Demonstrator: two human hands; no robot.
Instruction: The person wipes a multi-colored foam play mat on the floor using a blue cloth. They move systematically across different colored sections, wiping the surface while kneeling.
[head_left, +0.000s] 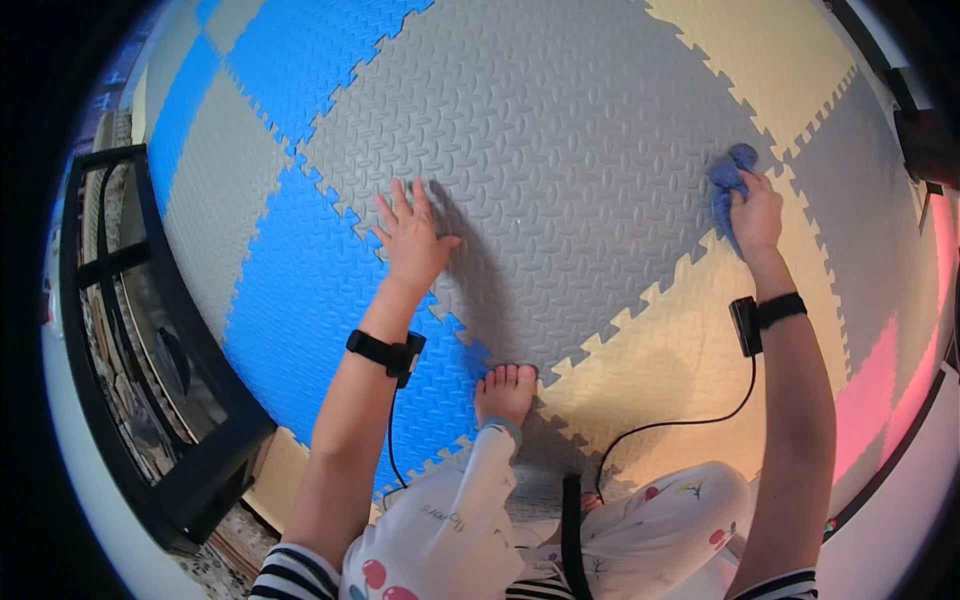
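Observation:
My right hand (757, 214) is closed around a bunched blue cloth (726, 180), low over the right corner of a large grey foam floor tile (540, 165). My left hand (410, 236) holds nothing; its fingers are spread near the seam between the grey tile and a blue foam tile (307, 285). Whether its palm touches the mat cannot be told. A yellow foam tile (675, 360) lies below my right hand. A small pale speck (518, 221) shows on the grey tile.
My bare foot (506, 390) rests by the grey tile's near corner. At the left stands a black-framed cabinet or shelf (180, 300). Each forearm wears a strap with a small black device, from which a thin cable (675, 424) runs. A dark object (930, 146) is at the far right.

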